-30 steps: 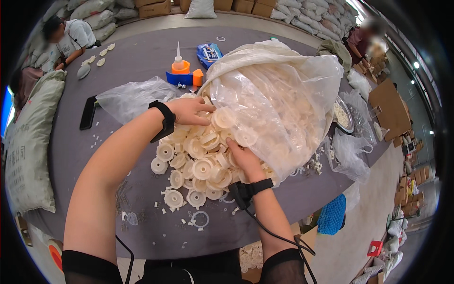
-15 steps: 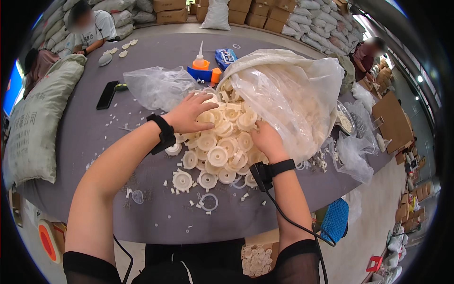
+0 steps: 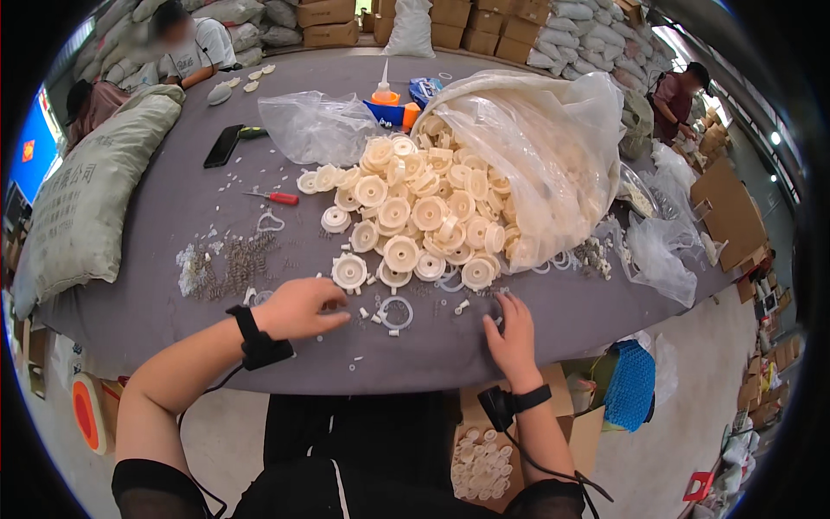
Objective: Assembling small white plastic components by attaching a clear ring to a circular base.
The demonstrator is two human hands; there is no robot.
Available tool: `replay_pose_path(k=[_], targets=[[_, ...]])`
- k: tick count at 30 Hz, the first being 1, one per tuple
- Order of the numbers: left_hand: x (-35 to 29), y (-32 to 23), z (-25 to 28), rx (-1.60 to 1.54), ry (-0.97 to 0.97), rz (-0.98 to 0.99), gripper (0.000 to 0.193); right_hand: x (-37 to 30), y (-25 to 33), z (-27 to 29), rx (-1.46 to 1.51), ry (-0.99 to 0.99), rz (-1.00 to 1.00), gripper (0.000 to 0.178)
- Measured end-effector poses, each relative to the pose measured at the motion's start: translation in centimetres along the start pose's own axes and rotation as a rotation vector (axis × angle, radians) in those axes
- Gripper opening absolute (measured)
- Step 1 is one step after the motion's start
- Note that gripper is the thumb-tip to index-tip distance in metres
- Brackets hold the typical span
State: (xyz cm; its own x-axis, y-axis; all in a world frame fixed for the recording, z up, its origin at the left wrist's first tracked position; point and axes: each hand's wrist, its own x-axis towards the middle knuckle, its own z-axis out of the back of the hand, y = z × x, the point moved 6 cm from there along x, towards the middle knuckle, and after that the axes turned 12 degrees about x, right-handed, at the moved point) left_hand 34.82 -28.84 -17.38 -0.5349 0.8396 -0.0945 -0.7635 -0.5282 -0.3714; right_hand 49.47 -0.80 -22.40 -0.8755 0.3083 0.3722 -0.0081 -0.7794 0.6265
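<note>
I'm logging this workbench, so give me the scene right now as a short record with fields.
Left hand: loosely curled, no object visible in its grip
Right hand: open, no object visible in its grip
Between the hands: translucent ring, small white pegs
Pile: cream round parts, beyond the hands
Bag: translucent, mouth toward the pile
Left of pile: red-handled screwdriver, small springs
Below table: cardboard box, similar-looking pale parts inside

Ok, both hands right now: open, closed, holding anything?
Left hand: open, loosely curled, nothing visibly held.
Right hand: open, thumb apart, nothing visibly held.
</note>
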Motion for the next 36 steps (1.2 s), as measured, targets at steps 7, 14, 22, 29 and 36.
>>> replay_pose_path(k=[7,14,22,29,36], targets=[[-1.1,-1.1,-4.6,0.085,-0.051,-0.008,0.040,-3.7,3.2,-3.4,-0.066,-0.058,-0.034,0.057],[-3.2,-2.1,-4.5,-0.162,-0.149,0.051,0.032,-1.8,7.7,-6.4,0.075,-0.116,0.150,0.035],[-10.5,1.4,-3.5,-0.180,-0.244,0.301,0.020,-1.0,7.8,-8.5,0.149,-0.127,0.152,0.025],[-11.4,5.6,-2.9,-0.017,-0.424,0.307,0.018,-1.2,7.3,-7.7,0.311,-0.213,0.054,0.015],[-10.9,2.8,-4.3,-0.324,-0.055,0.272,0.024,-5.0,12.8,-8.3,0.513,0.143,0.247,0.012]])
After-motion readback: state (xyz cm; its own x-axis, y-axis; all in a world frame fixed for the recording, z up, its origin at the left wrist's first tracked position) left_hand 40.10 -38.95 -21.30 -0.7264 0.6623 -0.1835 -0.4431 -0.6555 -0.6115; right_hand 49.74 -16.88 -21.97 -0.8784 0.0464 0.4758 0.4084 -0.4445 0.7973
